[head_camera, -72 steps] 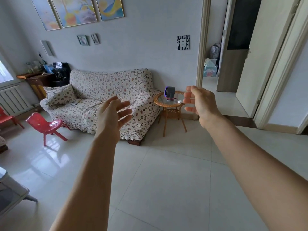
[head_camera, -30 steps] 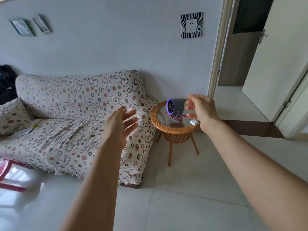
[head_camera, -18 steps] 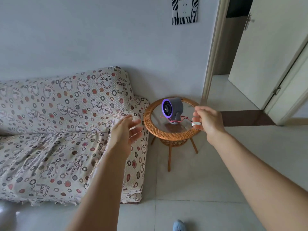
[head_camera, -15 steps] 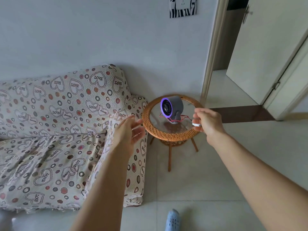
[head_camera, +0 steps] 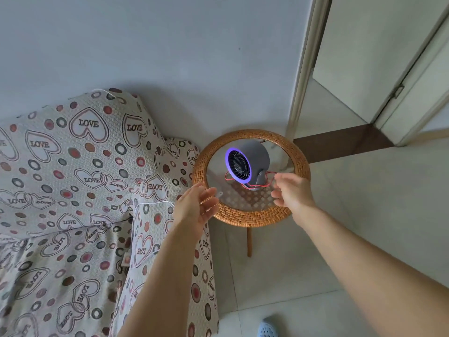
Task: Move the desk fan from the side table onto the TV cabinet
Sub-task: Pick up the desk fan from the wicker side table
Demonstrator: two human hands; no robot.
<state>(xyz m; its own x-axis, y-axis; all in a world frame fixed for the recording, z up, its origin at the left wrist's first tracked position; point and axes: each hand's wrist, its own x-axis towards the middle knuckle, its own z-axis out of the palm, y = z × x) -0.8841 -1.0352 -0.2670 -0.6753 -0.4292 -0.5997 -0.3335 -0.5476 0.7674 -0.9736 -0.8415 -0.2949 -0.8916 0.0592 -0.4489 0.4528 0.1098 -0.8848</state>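
Grey desk fan point(head_camera: 247, 164) stands upright on the wicker side table point(head_camera: 250, 216). Left hand point(head_camera: 194, 210) at its seven o'clock and right hand point(head_camera: 291, 193) at four o'clock are both spread, holding nothing.

We saw the fan point(head_camera: 247, 164) on the table point(head_camera: 252, 215), the table standing just right of the sofa point(head_camera: 80, 190) and before the wall point(head_camera: 170, 57). A doorway point(head_camera: 340, 93) lay behind and to the right. Our left hand point(head_camera: 195, 209) hovered over the table's near-left rim, our right hand point(head_camera: 292, 193) over its right side.
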